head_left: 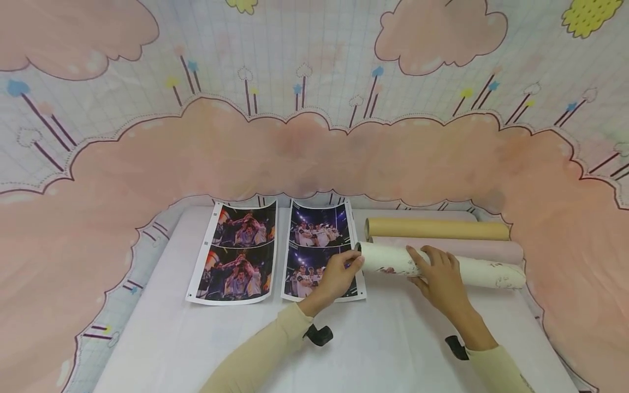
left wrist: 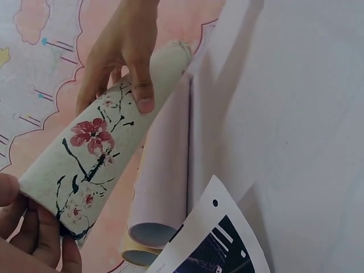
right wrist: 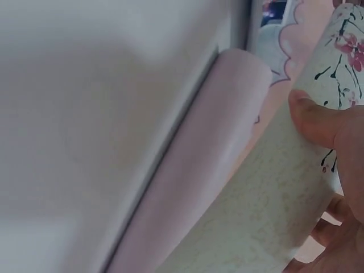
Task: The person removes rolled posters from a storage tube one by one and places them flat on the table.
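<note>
A cream paper roll, printed with red blossoms and dark branches, slants just in front of a plain pink roll. At its open left end, my left hand pinches the rim between thumb and fingers. Farther along, around the middle, my right hand grips the roll from above. The left wrist view shows the right thumb lying along the printed side. In the right wrist view, the pink roll lies alongside the cream one, partly covered by it.
A yellow roll lies behind the pink one. Left of the rolls, two curling photo sheets, one with orange-lit figures and one with a blue-lit group, lie on the white table. A cloud-patterned cloth hangs behind.
</note>
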`<state>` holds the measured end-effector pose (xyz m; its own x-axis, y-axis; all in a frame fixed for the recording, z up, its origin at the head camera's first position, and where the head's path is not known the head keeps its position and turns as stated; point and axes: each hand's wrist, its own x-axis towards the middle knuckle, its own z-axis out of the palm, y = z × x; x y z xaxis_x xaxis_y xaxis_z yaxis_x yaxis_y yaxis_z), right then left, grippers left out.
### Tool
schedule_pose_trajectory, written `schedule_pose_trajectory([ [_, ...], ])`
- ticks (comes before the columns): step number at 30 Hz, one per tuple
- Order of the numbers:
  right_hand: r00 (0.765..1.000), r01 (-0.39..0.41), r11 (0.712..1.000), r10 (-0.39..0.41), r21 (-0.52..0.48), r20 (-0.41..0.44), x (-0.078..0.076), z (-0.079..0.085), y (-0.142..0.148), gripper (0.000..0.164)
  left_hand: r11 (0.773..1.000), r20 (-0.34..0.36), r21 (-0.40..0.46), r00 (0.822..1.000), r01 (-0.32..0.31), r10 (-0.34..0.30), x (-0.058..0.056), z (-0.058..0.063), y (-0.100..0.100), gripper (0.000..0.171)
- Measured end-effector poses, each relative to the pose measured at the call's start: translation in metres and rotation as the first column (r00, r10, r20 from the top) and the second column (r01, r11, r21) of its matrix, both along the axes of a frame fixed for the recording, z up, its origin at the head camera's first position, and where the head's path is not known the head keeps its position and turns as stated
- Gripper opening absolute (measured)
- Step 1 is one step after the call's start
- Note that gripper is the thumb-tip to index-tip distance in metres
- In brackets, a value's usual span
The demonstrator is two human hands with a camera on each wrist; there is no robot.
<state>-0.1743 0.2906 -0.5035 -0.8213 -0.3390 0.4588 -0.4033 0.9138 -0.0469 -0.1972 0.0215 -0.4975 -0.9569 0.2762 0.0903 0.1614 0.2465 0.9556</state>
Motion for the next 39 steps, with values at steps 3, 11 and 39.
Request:
schedule_pose_trajectory([
  [3, 1.0, 0.0, 1.0, 0.0, -0.017, 0.015, 0.006, -0.005, -0.003, 0.083, 1.0, 0.018, 0.02, 1.0, 0.003, -0.003, 0.003, -0.004, -0.001, 0.031],
  [11, 1.0, -0.004, 1.0, 0.005, -0.015, 0.026, 0.018, -0.02, -0.01, 0.083, 0.996, 0.031, 0.045, 0.996, 0.081, -0.083, 0.013, -0.013, -0.011, 0.03],
  [39, 0.993, -0.049, 0.999, 0.048, 0.003, 0.103, -0.003, -0.022, -0.038, 0.089, 0.992, 0.106, 0.129, 0.994, -0.018, 0.005, 0.005, -0.022, -0.022, 0.024],
])
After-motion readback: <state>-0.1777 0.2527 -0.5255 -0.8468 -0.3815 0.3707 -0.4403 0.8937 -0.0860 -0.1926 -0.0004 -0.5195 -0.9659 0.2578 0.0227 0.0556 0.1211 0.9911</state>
